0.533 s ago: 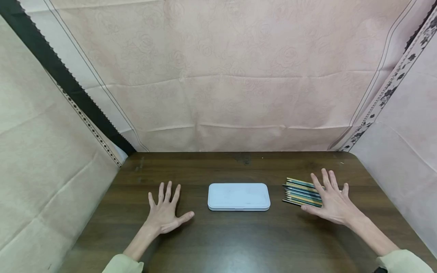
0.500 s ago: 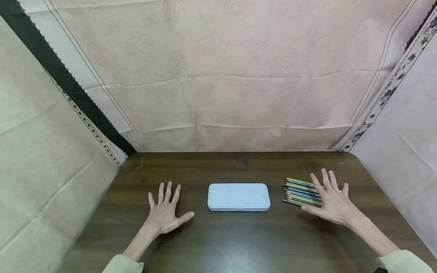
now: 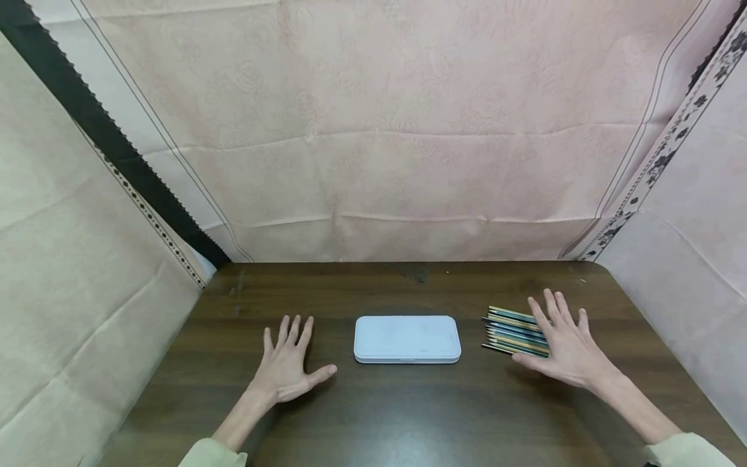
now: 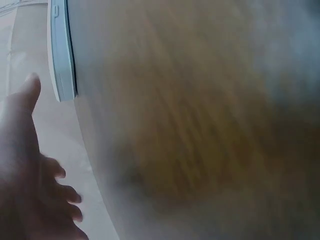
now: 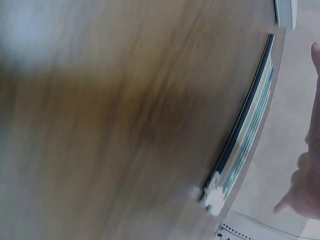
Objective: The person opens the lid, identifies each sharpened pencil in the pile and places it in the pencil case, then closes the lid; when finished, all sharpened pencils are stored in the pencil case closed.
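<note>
A pale blue, flat pencil case (image 3: 407,339) lies closed in the middle of the table. To its right is a row of several pencils (image 3: 513,332), dark green, blue and yellowish, laid side by side. My right hand (image 3: 566,353) is spread over their right end and hides it; in the right wrist view the hand (image 5: 306,175) shows apart from the pencils (image 5: 245,132). Left of the case my left hand (image 3: 287,370) is spread with its thumb toward the case and holds nothing. The left wrist view has the case (image 4: 61,55) beyond the left thumb.
The dark brown wooden table (image 3: 408,415) has its far edge against a hanging pale cloth (image 3: 408,162). More cloth hangs along the left (image 3: 105,292) and right sides. Light green sleeves (image 3: 213,454) cover the forearms near the bottom.
My left hand has shifted slightly to the right and its fingers sit a little lower. The right hand has moved very slightly left. The case and pencils stay in place.
</note>
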### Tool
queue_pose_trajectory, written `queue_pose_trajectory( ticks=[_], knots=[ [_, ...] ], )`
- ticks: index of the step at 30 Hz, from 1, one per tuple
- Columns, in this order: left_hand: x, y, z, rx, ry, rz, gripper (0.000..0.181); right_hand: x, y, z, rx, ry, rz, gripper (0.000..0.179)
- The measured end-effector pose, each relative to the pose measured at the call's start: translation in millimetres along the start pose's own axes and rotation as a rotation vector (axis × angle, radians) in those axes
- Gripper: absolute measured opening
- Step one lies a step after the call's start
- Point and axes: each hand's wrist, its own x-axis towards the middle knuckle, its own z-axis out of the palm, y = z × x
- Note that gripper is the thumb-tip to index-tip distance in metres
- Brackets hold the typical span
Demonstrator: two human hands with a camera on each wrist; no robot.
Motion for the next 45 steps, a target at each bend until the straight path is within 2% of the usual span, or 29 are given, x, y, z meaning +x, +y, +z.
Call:
queue_pose_trajectory(
  ticks=[2, 5, 7, 9, 11, 13, 18, 21, 29, 36, 45],
  knots=[
    [2.6, 2.0, 0.5, -0.034, 0.065, 0.027, 0.095, 6.1, -4.6, 4.1, 0.023, 0.100, -0.082, 0.102],
    [8.0, 8.4, 0.5, -0.114, 0.137, 0.048, 0.078, 19.0, -17.2, 14.4, 0.066, 0.293, -0.242, 0.074],
    [12.5, 14.7, 1.3, -0.173, 0.134, 0.045, 0.071, 28.8, -30.4, 22.9, 0.118, 0.393, -0.340, 0.059],
    [17.6, 21.5, 3.3, -0.235, 0.089, 0.036, 0.071, 37.2, -46.3, 32.2, 0.190, 0.441, -0.416, 0.048],
    [23.5, 28.3, 6.6, -0.288, 0.028, 0.036, 0.079, 43.6, -62.8, 41.3, 0.273, 0.438, -0.463, 0.035],
    [29.7, 34.0, 11.3, -0.332, -0.020, 0.041, 0.087, 48.8, -77.7, 49.8, 0.348, 0.403, -0.485, 0.028],
    [43.1, 43.8, 21.0, -0.411, -0.091, 0.061, 0.102, 55.5, -104.6, 66.6, 0.453, 0.284, -0.464, 0.040],
    [47.3, 46.1, 24.3, -0.435, -0.118, 0.064, 0.107, 56.8, -114.0, 73.6, 0.479, 0.248, -0.451, 0.044],
    [51.1, 45.3, 32.4, -0.451, -0.095, 0.088, 0.107, 58.6, -125.6, 85.8, 0.499, 0.216, -0.435, 0.044],
    [51.0, 44.9, 37.7, -0.453, -0.060, 0.101, 0.103, 62.9, -128.8, 95.7, 0.469, 0.264, -0.494, 0.040],
    [52.3, 46.6, 39.2, -0.482, -0.056, 0.071, 0.096, 65.7, -134.2, 99.7, 0.389, 0.249, -0.510, 0.038]
  ],
)
